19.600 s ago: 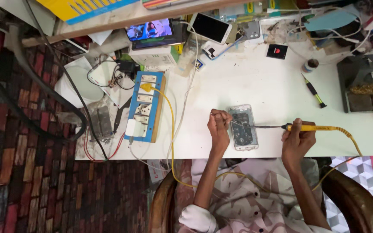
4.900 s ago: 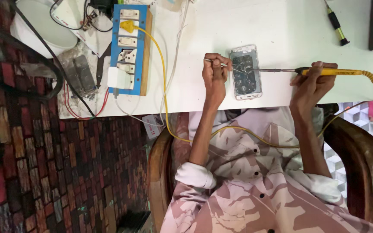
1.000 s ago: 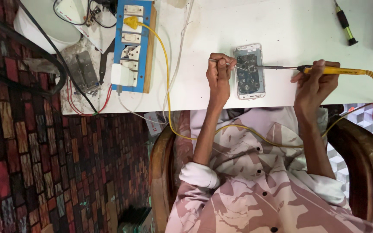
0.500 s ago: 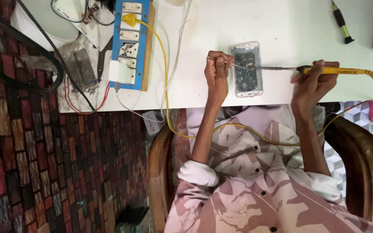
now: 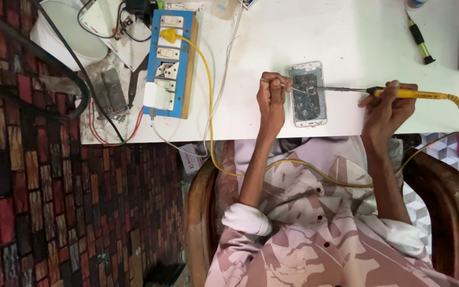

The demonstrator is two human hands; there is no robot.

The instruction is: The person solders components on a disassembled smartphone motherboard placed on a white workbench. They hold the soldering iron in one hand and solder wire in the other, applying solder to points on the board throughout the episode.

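The right hand (image 5: 386,106) grips a yellow soldering iron (image 5: 394,93), its tip over the opened phone (image 5: 307,94) lying near the white table (image 5: 304,32) edge. The left hand (image 5: 272,101) pinches thin tweezers (image 5: 288,86); their tips are hard to make out.

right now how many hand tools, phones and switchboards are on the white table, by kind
Soldering iron with yellow handle, held in the right hand: 1
Thin tool or wire pinched in the left hand: 1
Green-handled screwdriver: 1
Opened phone: 1
Blue switchboard: 1
Total: 5
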